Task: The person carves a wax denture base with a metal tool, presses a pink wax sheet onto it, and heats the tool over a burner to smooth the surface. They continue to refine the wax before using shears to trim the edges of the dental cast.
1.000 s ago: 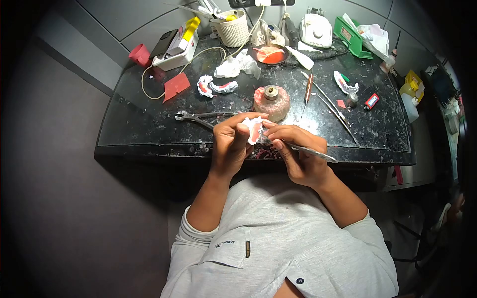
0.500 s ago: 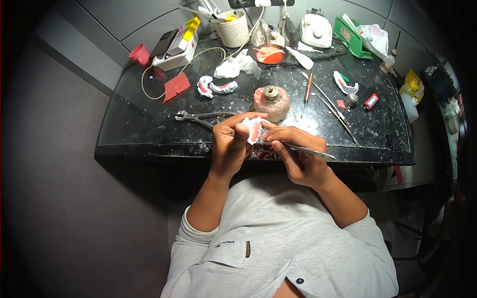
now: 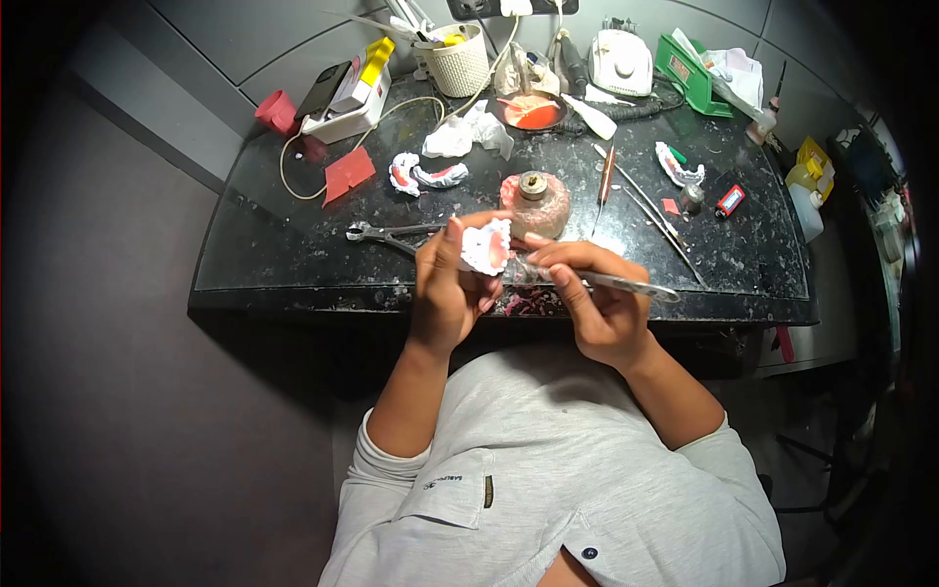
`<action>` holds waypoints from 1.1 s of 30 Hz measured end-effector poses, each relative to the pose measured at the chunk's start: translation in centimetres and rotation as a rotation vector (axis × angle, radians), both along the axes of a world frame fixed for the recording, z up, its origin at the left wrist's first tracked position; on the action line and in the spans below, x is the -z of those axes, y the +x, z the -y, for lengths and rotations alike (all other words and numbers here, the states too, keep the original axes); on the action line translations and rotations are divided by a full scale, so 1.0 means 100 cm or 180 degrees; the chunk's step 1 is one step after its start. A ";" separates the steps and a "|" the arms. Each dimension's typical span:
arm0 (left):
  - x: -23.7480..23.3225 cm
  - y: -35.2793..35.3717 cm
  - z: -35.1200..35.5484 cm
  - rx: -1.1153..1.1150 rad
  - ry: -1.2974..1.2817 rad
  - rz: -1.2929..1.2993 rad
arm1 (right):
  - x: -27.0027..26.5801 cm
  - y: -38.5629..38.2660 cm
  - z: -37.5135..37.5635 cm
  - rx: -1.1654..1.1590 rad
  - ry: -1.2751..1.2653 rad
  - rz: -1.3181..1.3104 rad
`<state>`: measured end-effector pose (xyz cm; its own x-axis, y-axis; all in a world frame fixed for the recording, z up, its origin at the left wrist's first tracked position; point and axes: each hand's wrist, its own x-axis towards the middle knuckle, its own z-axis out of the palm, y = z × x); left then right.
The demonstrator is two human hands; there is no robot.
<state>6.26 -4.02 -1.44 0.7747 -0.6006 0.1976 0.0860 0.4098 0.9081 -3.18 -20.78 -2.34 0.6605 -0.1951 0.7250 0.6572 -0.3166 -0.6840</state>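
My left hand (image 3: 442,284) is closed around a white plaster dental model (image 3: 477,248) with a pink wax area on its face, raised above the bench's front edge. A slim metal carving tool (image 3: 631,285) is pinched in my right hand (image 3: 604,298), its handle pointing out to the right. The tool's working end, near the model, is too small to make out. Just beyond my hands stands a round, pink-stained burner (image 3: 534,207) with a metal cap. Pliers (image 3: 391,234) lie on the bench behind my left hand.
More dental models (image 3: 426,174) and a red wax sheet (image 3: 349,175) lie on the left. A wax knife (image 3: 606,186), long metal tools (image 3: 657,220) and a red lighter (image 3: 730,201) are on the right. Behind are a pan of red wax (image 3: 533,113), a woven basket (image 3: 458,63) and a green bin (image 3: 696,76).
My left hand has turned the model and shifted it slightly left, showing more of its white side. My right hand has drawn the tool a little away to the right.
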 end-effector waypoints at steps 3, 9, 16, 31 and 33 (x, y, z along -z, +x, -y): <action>0.001 0.010 -0.005 0.0295 -0.0311 -0.0411 | 0.004 -0.002 -0.003 0.0043 0.0857 -0.0196; 0.002 0.007 -0.005 0.0783 -0.0675 -0.0096 | 0.010 0.003 -0.002 0.0250 0.0701 0.0216; 0.011 0.007 -0.006 0.0715 -0.0192 0.0581 | 0.016 -0.013 -0.002 0.0297 0.0981 -0.0270; 0.017 -0.009 -0.005 0.0494 -0.0246 0.0784 | -0.002 -0.006 -0.003 0.1078 -0.0867 0.0704; 0.017 -0.010 -0.004 0.0400 -0.0184 0.0960 | 0.000 -0.004 -0.004 0.0949 -0.0843 0.0808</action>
<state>5.26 -3.60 -3.17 0.5967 -0.6689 0.4434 -0.1302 0.4645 0.8760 -3.60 -20.40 -2.30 0.3991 -0.1360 0.9068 0.6472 -0.6588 -0.3836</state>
